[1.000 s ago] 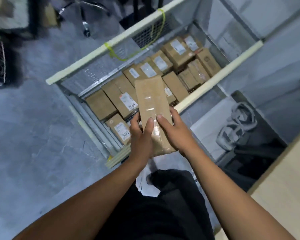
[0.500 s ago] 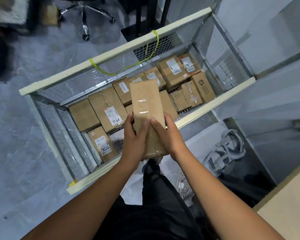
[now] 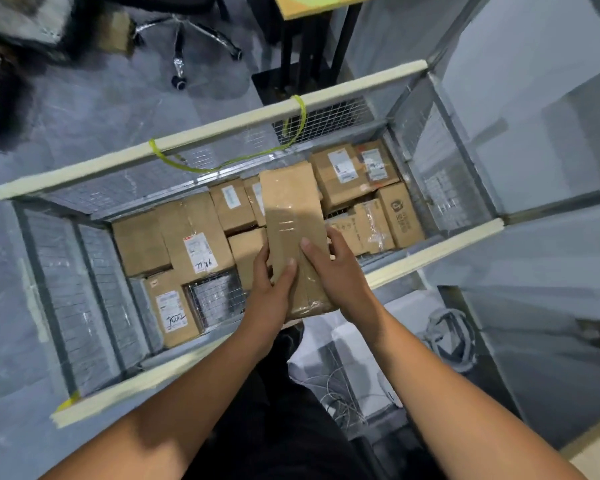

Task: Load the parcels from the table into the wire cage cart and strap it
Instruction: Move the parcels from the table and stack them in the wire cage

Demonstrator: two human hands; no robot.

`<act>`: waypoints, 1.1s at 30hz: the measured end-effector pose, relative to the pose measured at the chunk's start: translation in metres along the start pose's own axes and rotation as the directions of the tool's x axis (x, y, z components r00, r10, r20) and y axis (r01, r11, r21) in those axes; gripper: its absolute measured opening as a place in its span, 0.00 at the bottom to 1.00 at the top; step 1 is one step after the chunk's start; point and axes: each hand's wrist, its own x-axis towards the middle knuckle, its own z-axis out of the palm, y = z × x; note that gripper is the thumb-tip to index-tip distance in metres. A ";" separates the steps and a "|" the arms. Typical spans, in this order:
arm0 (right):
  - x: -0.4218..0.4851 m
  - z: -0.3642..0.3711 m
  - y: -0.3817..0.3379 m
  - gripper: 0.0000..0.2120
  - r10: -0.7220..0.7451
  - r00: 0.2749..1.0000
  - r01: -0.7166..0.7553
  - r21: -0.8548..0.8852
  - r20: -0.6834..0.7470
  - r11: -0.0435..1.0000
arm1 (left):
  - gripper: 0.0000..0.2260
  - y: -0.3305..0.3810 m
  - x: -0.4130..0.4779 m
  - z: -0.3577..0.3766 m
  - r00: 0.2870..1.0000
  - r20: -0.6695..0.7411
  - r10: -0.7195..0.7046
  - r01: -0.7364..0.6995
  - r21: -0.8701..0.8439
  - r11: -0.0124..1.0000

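Note:
I hold a long brown taped parcel (image 3: pixel 291 209) over the wire cage cart (image 3: pixel 430 244), its far end out above the boxes inside. My left hand (image 3: pixel 269 299) grips its near left side and my right hand (image 3: pixel 336 275) grips its near right side, thumbs on top. Several cardboard parcels (image 3: pixel 191 237) with white labels lie on the cart floor, and a bare patch of wire mesh (image 3: pixel 212 296) shows near the front. A yellow-green strap (image 3: pixel 291 133) hangs looped from the far padded rail.
A swivel chair base (image 3: pixel 184 39) and a black table leg (image 3: pixel 305 39) stand beyond the cart on the grey floor. A grey coiled strap (image 3: pixel 447 341) and loose wires (image 3: pixel 340 393) lie at my right. A light table corner (image 3: pixel 596 455) shows at the bottom right.
The view has swung so the whole cart lies below me. The parcel, still in both hands, has moved further out over the cart's inside.

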 end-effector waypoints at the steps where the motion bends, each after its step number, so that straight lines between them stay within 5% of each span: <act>1: 0.005 0.003 0.001 0.29 0.005 1.000 -0.005 0.008 0.016 1.000 | 0.29 -0.001 0.005 -0.002 1.000 -0.010 0.002 -0.002 -0.005 1.000; 12: 0.043 0.134 -0.002 0.25 0.059 0.967 -0.040 -0.081 0.248 0.996 | 0.26 -0.003 0.021 -0.116 0.962 -0.271 -0.006 0.043 0.130 0.991; 14: 0.050 0.173 -0.001 0.27 0.053 0.953 -0.024 -0.099 0.300 0.995 | 0.24 0.005 0.020 -0.162 0.925 -0.310 0.218 -0.026 0.522 0.853; 16: 0.060 0.212 0.000 0.29 0.055 0.942 -0.014 -0.125 0.331 0.992 | 0.23 0.014 0.026 -0.224 0.821 -0.288 0.493 -0.054 0.820 0.569; 18: 0.074 0.254 0.007 0.30 0.066 0.929 -0.007 -0.161 0.365 0.987 | 0.25 0.024 0.039 -0.295 0.732 -0.309 0.608 0.072 0.921 0.382; 20: 0.090 0.294 0.020 0.29 0.087 0.916 -0.007 -0.201 0.391 0.980 | 0.29 0.031 0.053 -0.362 0.737 -0.339 0.585 0.210 0.937 0.278; 27: 0.168 0.437 0.084 0.35 0.204 0.879 -0.088 -0.275 0.430 0.957 | 0.41 0.022 0.143 -0.475 0.834 -0.254 0.490 0.233 0.967 0.104; 33: 0.211 0.516 0.118 0.37 0.249 0.888 -0.125 -0.319 0.386 0.940 | 0.45 -0.013 0.168 -0.489 0.858 -0.164 0.487 0.091 0.981 0.170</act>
